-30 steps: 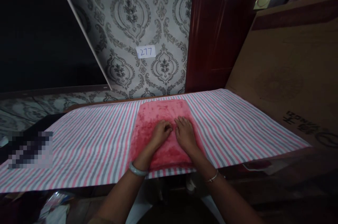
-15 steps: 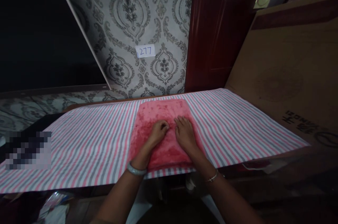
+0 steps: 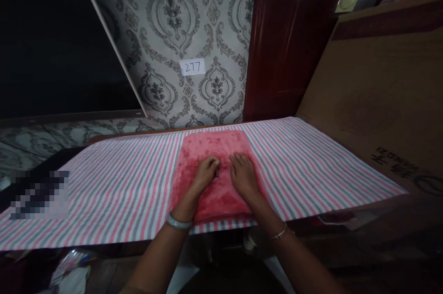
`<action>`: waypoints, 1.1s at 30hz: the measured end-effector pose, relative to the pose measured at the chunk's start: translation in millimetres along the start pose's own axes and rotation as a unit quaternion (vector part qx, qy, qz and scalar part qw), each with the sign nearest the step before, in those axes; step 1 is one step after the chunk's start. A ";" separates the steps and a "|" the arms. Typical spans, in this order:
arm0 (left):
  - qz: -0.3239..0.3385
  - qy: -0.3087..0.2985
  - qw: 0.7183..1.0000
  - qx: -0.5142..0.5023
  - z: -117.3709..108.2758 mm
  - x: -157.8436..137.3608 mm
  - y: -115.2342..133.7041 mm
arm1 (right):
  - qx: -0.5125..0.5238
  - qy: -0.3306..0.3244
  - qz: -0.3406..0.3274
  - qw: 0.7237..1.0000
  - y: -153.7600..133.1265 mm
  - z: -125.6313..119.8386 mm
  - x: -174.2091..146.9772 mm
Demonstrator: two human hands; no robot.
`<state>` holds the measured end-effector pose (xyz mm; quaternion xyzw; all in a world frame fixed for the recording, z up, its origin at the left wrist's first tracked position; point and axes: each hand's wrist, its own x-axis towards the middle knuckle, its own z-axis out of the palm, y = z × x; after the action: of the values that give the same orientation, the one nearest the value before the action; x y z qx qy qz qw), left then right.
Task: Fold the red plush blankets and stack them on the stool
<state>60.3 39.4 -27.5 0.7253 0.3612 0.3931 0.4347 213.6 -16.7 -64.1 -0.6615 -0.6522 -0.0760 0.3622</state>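
A rectangular pink plush pad or folded blanket (image 3: 221,201) lies flat in the middle of the striped cloth, with darker red patches in its pile. My left hand (image 3: 206,171) rests on its left half, fingers curled together in a pinch. Whatever those fingers hold, if anything, is hidden; a small dark spot shows beneath them. Flat on the right half lies my right hand (image 3: 244,174), fingers stretched forward and slightly apart. A gap of bare plush separates the two hands.
The pink, grey and white striped cloth (image 3: 131,183) covers the table. A large cardboard box (image 3: 377,91) stands at the right. At the back is a patterned wall with a paper label (image 3: 192,67) reading 277. A dark screen (image 3: 62,45) hangs at the upper left.
My left fingers have curled in more tightly, with the hand at nearly the same spot. My right hand stays flat in place. The view has shifted slightly.
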 end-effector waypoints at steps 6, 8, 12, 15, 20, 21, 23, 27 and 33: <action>0.027 0.039 0.999 0.024 5.8 0.7 -4.5 | -0.004 0.010 -0.006 1.000 0.8 -0.4 0.2; 0.041 0.068 0.996 0.039 6.1 -0.8 -4.1 | -0.007 0.011 -0.012 1.000 -0.4 -1.7 0.1; 0.108 0.131 0.974 0.151 3.6 -5.9 -1.3 | -0.018 0.007 -0.002 1.000 -5.3 -5.0 0.7; 0.099 0.110 0.941 0.303 4.1 -9.1 2.0 | -0.018 0.000 0.009 1.000 -8.1 -5.9 1.9; 0.034 0.055 0.896 0.438 10.2 -12.0 11.1 | 0.008 0.008 0.012 1.000 -3.2 -0.6 2.8; 0.025 0.050 0.894 0.445 11.0 -12.3 12.8 | 0.020 0.017 0.010 1.000 -1.0 0.7 2.7; 0.008 0.042 0.892 0.451 11.6 -12.4 15.5 | 0.054 0.047 0.003 0.997 3.1 1.9 2.1; -0.018 0.026 0.889 0.457 9.8 -12.1 18.6 | 0.153 0.120 -0.020 0.981 5.0 -5.6 0.5; -0.038 -0.034 0.886 0.461 5.2 -13.7 22.2 | 0.250 0.060 -0.045 0.965 -3.4 -18.5 0.6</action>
<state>63.1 17.7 -12.3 0.8426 0.5140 0.1408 0.0775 217.4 -27.3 -49.1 -0.5142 -0.6569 0.0333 0.5505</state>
